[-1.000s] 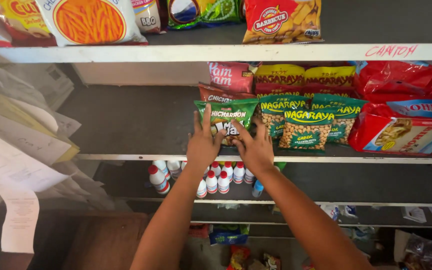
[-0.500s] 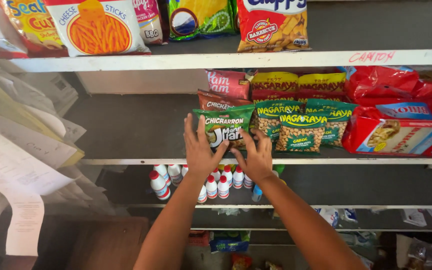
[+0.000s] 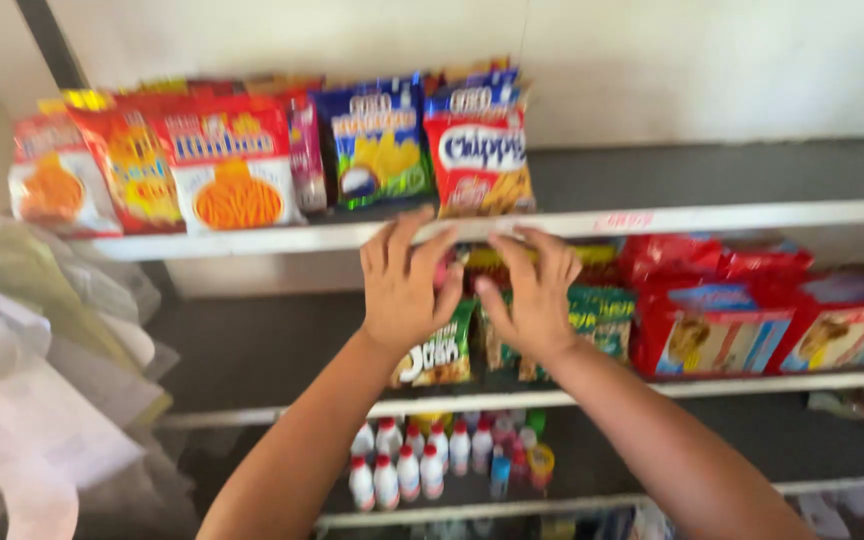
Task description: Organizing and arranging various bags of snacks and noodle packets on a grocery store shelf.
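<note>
Both of my hands are raised in front of the shelves, fingers spread and holding nothing. My left hand (image 3: 404,283) hovers before the edge of the upper shelf (image 3: 712,216), just above a green snack bag (image 3: 439,352) on the middle shelf. My right hand (image 3: 530,288) is beside it, in front of green nut packets (image 3: 602,312). A red and blue chip bag (image 3: 480,163) stands on the upper shelf right above my fingertips. The view is blurred.
More snack bags (image 3: 232,170) line the upper shelf to the left. Red boxes (image 3: 712,330) fill the middle shelf at right. Small white bottles with red caps (image 3: 412,468) stand on the lower shelf. Loose papers and plastic (image 3: 32,400) hang at left.
The view has tilted upward, bringing the top shelf and wall into sight. Both hands have lifted off the green snack bag and risen to the upper shelf's edge.
</note>
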